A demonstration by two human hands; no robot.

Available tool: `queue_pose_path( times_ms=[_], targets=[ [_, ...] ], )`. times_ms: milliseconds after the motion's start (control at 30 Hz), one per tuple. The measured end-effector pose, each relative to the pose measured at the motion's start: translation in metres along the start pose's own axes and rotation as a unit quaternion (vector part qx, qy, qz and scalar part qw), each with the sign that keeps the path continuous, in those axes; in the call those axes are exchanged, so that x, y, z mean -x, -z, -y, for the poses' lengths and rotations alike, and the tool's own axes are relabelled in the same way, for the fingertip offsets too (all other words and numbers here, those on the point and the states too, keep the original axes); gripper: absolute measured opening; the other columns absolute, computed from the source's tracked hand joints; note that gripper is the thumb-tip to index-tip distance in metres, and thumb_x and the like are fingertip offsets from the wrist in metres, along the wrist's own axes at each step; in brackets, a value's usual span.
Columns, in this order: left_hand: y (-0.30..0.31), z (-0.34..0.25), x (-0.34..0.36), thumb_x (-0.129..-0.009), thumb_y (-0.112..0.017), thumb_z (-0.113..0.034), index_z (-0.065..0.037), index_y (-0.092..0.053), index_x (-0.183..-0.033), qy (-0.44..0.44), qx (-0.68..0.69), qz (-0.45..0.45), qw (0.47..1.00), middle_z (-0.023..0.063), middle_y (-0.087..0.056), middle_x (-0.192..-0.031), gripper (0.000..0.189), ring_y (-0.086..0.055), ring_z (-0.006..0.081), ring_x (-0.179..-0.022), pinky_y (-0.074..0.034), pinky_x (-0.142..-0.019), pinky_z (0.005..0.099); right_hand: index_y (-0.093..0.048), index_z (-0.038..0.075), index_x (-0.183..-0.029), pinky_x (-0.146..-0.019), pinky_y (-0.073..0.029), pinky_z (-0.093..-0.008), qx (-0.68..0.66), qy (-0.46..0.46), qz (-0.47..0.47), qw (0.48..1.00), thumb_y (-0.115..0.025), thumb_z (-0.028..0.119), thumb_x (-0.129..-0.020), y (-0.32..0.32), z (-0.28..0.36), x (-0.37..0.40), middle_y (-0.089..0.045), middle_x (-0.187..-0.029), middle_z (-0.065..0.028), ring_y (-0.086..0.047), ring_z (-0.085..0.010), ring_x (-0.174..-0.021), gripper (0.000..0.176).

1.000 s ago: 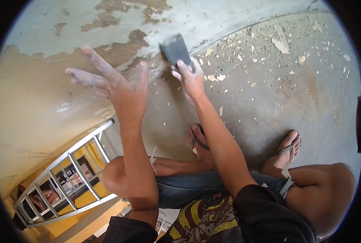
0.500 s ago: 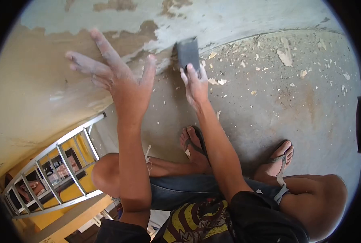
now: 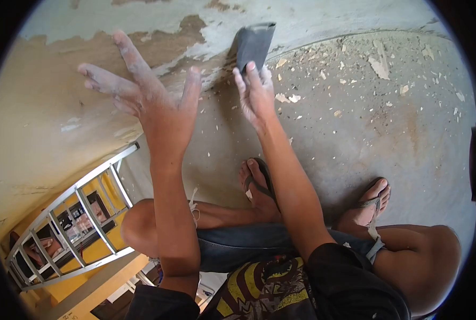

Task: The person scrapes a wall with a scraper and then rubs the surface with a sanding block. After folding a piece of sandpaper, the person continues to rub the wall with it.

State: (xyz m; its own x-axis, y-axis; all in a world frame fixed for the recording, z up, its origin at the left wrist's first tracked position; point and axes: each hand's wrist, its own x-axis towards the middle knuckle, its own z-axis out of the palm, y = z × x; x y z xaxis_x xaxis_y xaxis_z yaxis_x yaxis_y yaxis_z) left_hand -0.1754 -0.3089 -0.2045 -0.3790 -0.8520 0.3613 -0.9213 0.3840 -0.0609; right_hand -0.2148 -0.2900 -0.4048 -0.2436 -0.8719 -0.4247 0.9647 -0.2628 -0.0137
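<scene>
My right hand [image 3: 258, 93], dusted white, grips the lower end of a folded dark grey sheet of sandpaper [image 3: 255, 44]. The sheet stands up from my fingertips close to the foot of the wall [image 3: 62, 112], its folded layers parted slightly at the top. My left hand [image 3: 152, 96] has its fingers spread wide and holds nothing; its whitened fingertips overlap the wall where brown patches show through the peeled paint.
Paint flakes [image 3: 379, 61] and dust litter the concrete floor [image 3: 323, 154] along the wall. An aluminium ladder [image 3: 83, 205] leans at the lower left, near a wooden beam [image 3: 102, 288]. My sandalled feet [image 3: 259, 184] are under my arms.
The sandpaper has moved slightly up and now tilts to the right, its top edge showing parted layers. My left hand stays spread, shifted a little up and left in view.
</scene>
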Motion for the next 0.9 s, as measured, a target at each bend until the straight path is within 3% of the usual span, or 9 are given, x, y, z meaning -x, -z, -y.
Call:
queue_pose_path(
  times_ms=[100,167,233,300,367,467,633,833,900],
  targets=[
    [-0.004,0.002,-0.003,-0.077,-0.079,-0.035,-0.021,0.002,-0.157,0.0,-0.012,0.003,1.0,0.0353,0.027,-0.15,0.115,0.019,0.0586,-0.139,-0.011,-0.112,0.0646,-0.047,-0.001,-0.127,-0.084,-0.056,-0.0273,0.011,-0.009,-0.031,0.999,-0.062,0.011,-0.096,0.008,-0.009,0.004,-0.056,-0.113,-0.0072,-0.059,-0.0158,-0.099,0.036],
    [-0.011,0.004,-0.003,-0.075,-0.079,-0.033,-0.025,-0.001,-0.157,-0.006,-0.005,-0.034,0.999,0.0326,0.026,-0.152,0.114,0.018,0.061,-0.138,-0.015,-0.106,0.0723,-0.047,-0.001,-0.127,-0.085,-0.056,-0.0285,0.027,-0.062,-0.06,0.996,-0.062,0.011,-0.096,0.019,-0.017,0.007,-0.057,-0.114,-0.0074,-0.059,-0.016,-0.102,0.037],
    [-0.008,-0.001,-0.003,-0.076,-0.078,-0.034,-0.023,0.002,-0.157,0.005,-0.001,-0.01,1.0,0.0338,0.029,-0.15,0.114,0.02,0.059,-0.138,-0.013,-0.108,0.0692,-0.047,-0.001,-0.126,-0.084,-0.056,-0.0289,-0.014,-0.033,-0.059,0.998,-0.062,0.01,-0.096,0.002,-0.01,0.007,-0.058,-0.115,-0.008,-0.06,-0.016,-0.1,0.036],
    [-0.003,0.0,0.001,-0.078,-0.078,-0.035,-0.021,0.004,-0.157,0.015,0.008,0.002,1.0,0.0351,0.031,-0.148,0.115,0.022,0.0571,-0.138,-0.01,-0.111,0.066,-0.047,-0.001,-0.125,-0.082,-0.056,-0.0285,-0.011,0.002,0.037,0.999,-0.062,0.01,-0.096,-0.013,0.011,-0.009,-0.059,-0.114,-0.0087,-0.062,-0.0155,-0.095,0.035],
    [-0.002,0.002,-0.001,-0.078,-0.079,-0.036,-0.02,0.006,-0.156,0.009,-0.016,0.015,1.0,0.036,0.032,-0.148,0.117,0.023,0.0568,-0.138,-0.009,-0.111,0.0669,-0.048,-0.001,-0.124,-0.079,-0.057,-0.0276,-0.011,0.024,0.026,0.999,-0.062,0.009,-0.095,-0.01,0.004,-0.004,-0.059,-0.113,-0.0087,-0.063,-0.0161,-0.09,0.034],
    [-0.009,0.001,-0.003,-0.078,-0.079,-0.037,-0.019,0.006,-0.156,0.015,-0.022,0.0,1.0,0.0353,0.032,-0.148,0.117,0.023,0.0564,-0.138,-0.008,-0.111,0.0669,-0.048,0.0,-0.121,-0.083,-0.056,-0.0273,0.012,-0.047,-0.066,0.997,-0.061,0.011,-0.096,0.018,-0.015,0.008,-0.057,-0.11,-0.0081,-0.06,-0.0157,-0.095,0.03],
    [-0.005,0.001,0.003,-0.076,-0.077,-0.036,-0.025,0.002,-0.157,0.017,0.011,-0.001,1.0,0.0329,0.029,-0.151,0.114,0.02,0.0599,-0.138,-0.011,-0.106,0.0734,-0.048,0.0,-0.121,-0.085,-0.055,-0.0268,-0.04,-0.009,-0.004,0.999,-0.061,0.013,-0.097,-0.01,0.002,0.003,-0.055,-0.113,-0.0075,-0.057,-0.0147,-0.098,0.03],
    [-0.009,0.001,-0.003,-0.077,-0.077,-0.034,-0.025,0.002,-0.157,0.004,-0.004,-0.009,1.0,0.0331,0.03,-0.151,0.113,0.021,0.0597,-0.137,-0.011,-0.106,0.0742,-0.048,-0.001,-0.121,-0.085,-0.056,-0.0251,-0.001,-0.086,-0.091,0.992,-0.062,0.012,-0.096,0.027,-0.032,0.016,-0.055,-0.111,-0.0065,-0.059,-0.0141,-0.095,0.032],
    [-0.011,0.003,-0.001,-0.077,-0.077,-0.034,-0.025,0.002,-0.157,0.013,-0.014,-0.011,1.0,0.0331,0.029,-0.151,0.113,0.021,0.0597,-0.137,-0.011,-0.105,0.0745,-0.048,-0.001,-0.12,-0.083,-0.057,-0.0238,-0.026,-0.075,-0.08,0.994,-0.063,0.012,-0.096,0.025,-0.026,0.01,-0.056,-0.11,-0.006,-0.059,-0.0124,-0.094,0.031]
  ],
)
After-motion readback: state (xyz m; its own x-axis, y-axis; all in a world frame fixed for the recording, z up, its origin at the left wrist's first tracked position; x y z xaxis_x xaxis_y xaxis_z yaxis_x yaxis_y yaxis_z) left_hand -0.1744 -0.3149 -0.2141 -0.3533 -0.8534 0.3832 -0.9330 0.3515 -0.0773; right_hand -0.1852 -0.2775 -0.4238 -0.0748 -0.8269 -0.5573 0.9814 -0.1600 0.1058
